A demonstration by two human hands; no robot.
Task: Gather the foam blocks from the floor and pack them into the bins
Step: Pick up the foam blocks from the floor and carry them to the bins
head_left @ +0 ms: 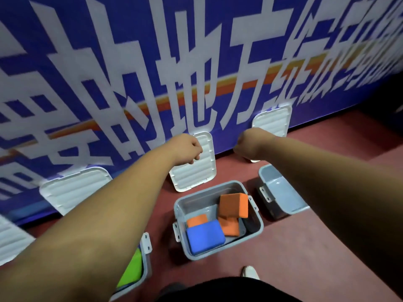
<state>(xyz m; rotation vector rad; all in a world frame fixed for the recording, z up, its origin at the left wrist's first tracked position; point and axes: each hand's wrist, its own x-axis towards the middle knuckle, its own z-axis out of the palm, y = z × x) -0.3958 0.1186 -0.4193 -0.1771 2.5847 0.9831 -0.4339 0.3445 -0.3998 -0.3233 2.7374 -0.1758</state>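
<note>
A grey bin (pixel 257 227) stands on the red floor in the middle. Inside it lie a blue foam block (pixel 205 236) and three orange foam blocks; the biggest orange block (pixel 234 204) leans tilted against the right wall. My left hand (pixel 188 150) hovers above and behind the bin with its fingers curled and nothing in it. My right hand (pixel 248 146) is held out at the same height, bent downward, fingers mostly hidden, and nothing shows in it. A green foam block (pixel 133 269) lies in the left bin (pixel 146 273), half hidden under my left forearm.
A third grey bin (pixel 281 192) stands at the right with no block visible in it. White lids (pixel 194 171) (pixel 272 120) (pixel 72 188) lean against the blue banner wall behind the bins. My shoe (pixel 249 272) is on the floor near the middle bin.
</note>
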